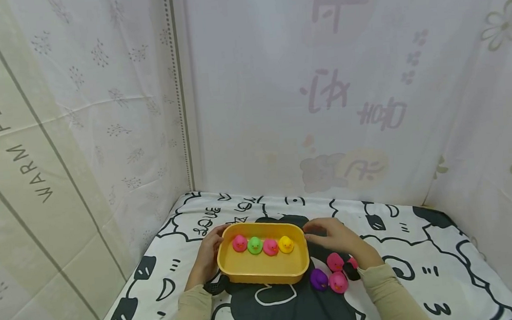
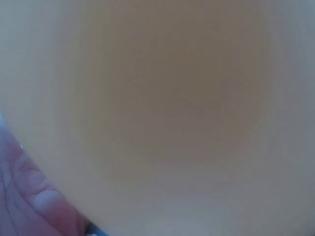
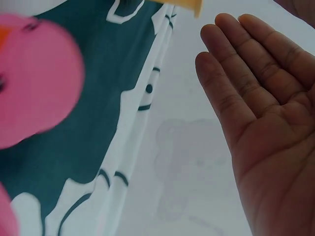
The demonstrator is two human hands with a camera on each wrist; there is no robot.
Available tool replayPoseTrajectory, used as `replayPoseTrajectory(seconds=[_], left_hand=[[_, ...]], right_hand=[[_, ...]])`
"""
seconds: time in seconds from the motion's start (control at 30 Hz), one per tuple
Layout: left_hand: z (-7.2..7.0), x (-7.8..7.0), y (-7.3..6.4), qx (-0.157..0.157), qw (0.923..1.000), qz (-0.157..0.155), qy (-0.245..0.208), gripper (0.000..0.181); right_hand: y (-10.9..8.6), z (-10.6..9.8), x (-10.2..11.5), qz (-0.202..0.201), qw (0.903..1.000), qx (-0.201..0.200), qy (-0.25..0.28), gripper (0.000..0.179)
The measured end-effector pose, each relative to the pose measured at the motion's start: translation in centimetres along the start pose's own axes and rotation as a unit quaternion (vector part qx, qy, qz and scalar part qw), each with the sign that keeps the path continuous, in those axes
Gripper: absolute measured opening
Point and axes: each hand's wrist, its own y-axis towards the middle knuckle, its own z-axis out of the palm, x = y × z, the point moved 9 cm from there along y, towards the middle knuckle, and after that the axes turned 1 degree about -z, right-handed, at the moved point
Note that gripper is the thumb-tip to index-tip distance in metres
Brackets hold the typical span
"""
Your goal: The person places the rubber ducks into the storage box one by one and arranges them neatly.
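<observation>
A yellow plastic tray (image 1: 263, 274) lies on the printed cloth. Inside it, several small rubber ducks form a row: a pink duck (image 1: 239, 243), a green duck (image 1: 255, 245), another pink duck (image 1: 270, 247) and a yellow duck (image 1: 286, 244). My left hand (image 1: 209, 251) rests along the tray's left side, its fingers reaching toward the far corner; in the left wrist view, the blurred tray wall hides most of that hand. Beside the right rim is my right hand (image 1: 333, 234), palm toward the tray, holding nothing. Its fingers look fairly straight in the right wrist view.
Below my right wrist sit a purple duck (image 1: 319, 279) and pink ducks (image 1: 338, 282), one partly hidden by the black wrist camera (image 1: 352, 270). Patterned fabric walls (image 1: 322, 87) enclose the cloth-covered surface (image 1: 422, 287) at the back and both sides.
</observation>
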Motion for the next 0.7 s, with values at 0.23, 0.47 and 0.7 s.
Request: replayPoseTrajectory(seconds=[0.23, 0.47, 0.7], left_hand=[[0.0, 0.1, 0.0, -0.002, 1.0000, 0.001, -0.003, 0.049], [0.0, 0.4, 0.1, 0.000, 1.0000, -0.004, 0.001, 0.049], [-0.2, 0.2, 0.3, -0.003, 0.9999, -0.008, 0.008, 0.051]], right_hand=[[-2.5, -0.8, -2.4, 0.008, 0.9995, -0.028, 0.013, 0.036], [-6.3, -1.5, -5.7, 0.056, 0.9951, -0.041, 0.070, 0.041], [-8.5, -0.4, -7.7, 0.055, 0.9852, -0.003, 0.162, 0.033]])
